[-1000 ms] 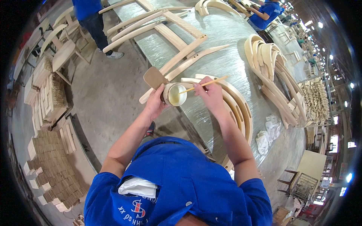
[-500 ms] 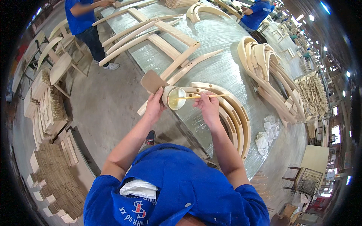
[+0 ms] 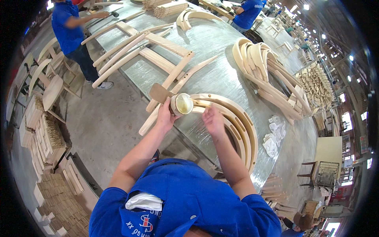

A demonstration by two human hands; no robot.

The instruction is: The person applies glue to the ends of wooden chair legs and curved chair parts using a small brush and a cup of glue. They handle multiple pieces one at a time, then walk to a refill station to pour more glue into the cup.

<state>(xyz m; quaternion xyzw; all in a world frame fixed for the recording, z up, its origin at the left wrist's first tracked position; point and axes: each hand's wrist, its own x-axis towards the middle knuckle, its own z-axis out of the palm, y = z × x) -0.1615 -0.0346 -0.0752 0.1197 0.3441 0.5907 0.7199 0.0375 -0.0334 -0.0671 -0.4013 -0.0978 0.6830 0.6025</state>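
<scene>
My left hand (image 3: 166, 117) is closed round a small cup (image 3: 184, 103) with pale yellowish liquid inside. A flat brown paddle-shaped piece (image 3: 159, 93) sticks out beside the cup. My right hand (image 3: 213, 121) has its fingers pinched over the near ends of several curved wooden rails (image 3: 248, 126) with holes and slots in them. The thin stick in that hand is foreshortened and mostly hidden, with only a yellowish bit showing at the fingertips. Whether its tip touches the wood I cannot tell.
Partly joined wooden frames (image 3: 167, 41) lie on the plastic-covered table (image 3: 209, 47). Stacked curved parts (image 3: 262, 59) and white rags (image 3: 273, 136) are to the right. A co-worker (image 3: 68, 29) stands at far left, near chairs (image 3: 55, 85). Wood stacks (image 3: 63, 197) stand at lower left.
My right hand has drawn the stick out of the cup and turned it down toward the curved rails. The cup stays in my left hand. The view has shifted a little.
</scene>
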